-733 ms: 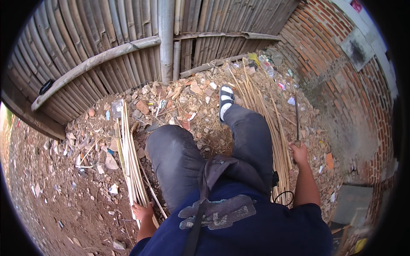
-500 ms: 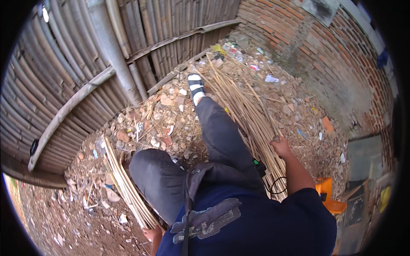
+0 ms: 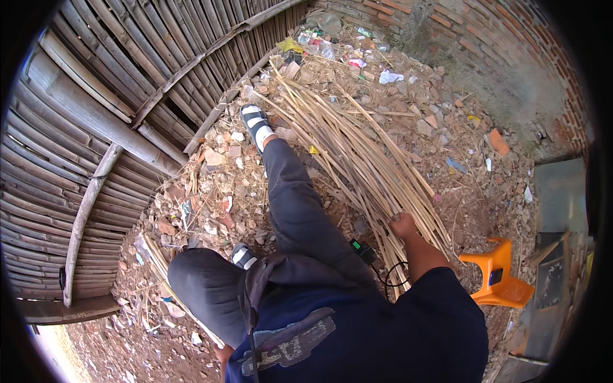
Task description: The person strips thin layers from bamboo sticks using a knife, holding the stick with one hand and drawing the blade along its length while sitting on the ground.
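Observation:
Long, thin bamboo strips (image 3: pixel 357 153) lie in a loose bundle on the ground to the right of my outstretched leg. My right hand (image 3: pixel 402 226) is closed on strips near that bundle's near end; its fingertips are hidden underneath. Beside my bent knee on the left, a smaller bundle of bamboo strips (image 3: pixel 156 253) lies partly covered by my leg. At its near end is my left hand (image 3: pixel 223 353), closed around the strips, with most of its fingers hidden by my clothing.
Rubble and litter (image 3: pixel 217 159) cover the ground. A bamboo fence (image 3: pixel 64 210) stands at left, a brick wall (image 3: pixel 498 57) at far right. An orange plastic stool (image 3: pixel 504 281) bears a dark object. A small black device (image 3: pixel 363 250) and black cable (image 3: pixel 387 281) are beside my thigh.
The view has shifted, bringing more of the orange stool into sight. My right hand is lower against the right bundle. The left bundle is more covered by my bent leg.

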Demonstrator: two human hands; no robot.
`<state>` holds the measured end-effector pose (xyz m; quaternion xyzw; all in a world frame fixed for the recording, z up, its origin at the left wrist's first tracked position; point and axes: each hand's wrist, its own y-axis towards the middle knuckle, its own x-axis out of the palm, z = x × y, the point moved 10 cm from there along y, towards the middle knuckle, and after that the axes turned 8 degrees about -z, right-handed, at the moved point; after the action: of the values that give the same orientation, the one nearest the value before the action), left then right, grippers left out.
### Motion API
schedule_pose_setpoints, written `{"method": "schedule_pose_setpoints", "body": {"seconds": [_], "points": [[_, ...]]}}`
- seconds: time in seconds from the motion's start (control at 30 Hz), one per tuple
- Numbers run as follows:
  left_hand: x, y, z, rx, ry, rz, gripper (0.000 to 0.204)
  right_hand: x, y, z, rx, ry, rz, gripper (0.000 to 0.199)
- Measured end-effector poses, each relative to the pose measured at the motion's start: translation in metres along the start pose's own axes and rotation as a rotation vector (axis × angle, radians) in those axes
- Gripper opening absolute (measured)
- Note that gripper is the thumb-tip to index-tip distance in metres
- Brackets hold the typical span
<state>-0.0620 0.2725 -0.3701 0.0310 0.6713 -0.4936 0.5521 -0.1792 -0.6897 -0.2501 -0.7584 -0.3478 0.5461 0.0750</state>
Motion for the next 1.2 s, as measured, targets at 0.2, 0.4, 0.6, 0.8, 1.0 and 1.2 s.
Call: {"method": "schedule_pose_setpoints", "body": {"seconds": [0.2, 0.4, 0.6, 0.8, 1.0, 1.2], "points": [[0.0, -0.046, 0.04, -0.001, -0.246, -0.199, 0.068, 0.002, 0.055, 0.068, -0.06, -0.056, 0.152, 0.037], [-0.039, -0.098, 0.055, -0.069, -0.699, -0.341, 0.049, 0.01, 0.107, 0.102, 0.037, 0.057, 0.067, 0.035], [-0.182, -0.137, 0.17, 0.302, -0.748, 0.053, 0.047, 0.025, 0.123, 0.123, 0.109, 0.107, 0.038, 0.048], [-0.224, -0.174, 0.245, 0.456, -0.737, 0.087, 0.038, 0.021, 0.1, 0.095, 0.185, -0.164, 0.1, 0.059], [-0.189, -0.18, 0.24, 0.391, -0.815, -0.013, 0.033, -0.006, 0.098, 0.086, 0.096, -0.189, 0.072, 0.05], [-0.183, -0.183, 0.264, 0.455, -0.755, -0.052, 0.035, 0.013, 0.111, 0.119, 0.024, -0.052, 0.026, 0.051]]}}
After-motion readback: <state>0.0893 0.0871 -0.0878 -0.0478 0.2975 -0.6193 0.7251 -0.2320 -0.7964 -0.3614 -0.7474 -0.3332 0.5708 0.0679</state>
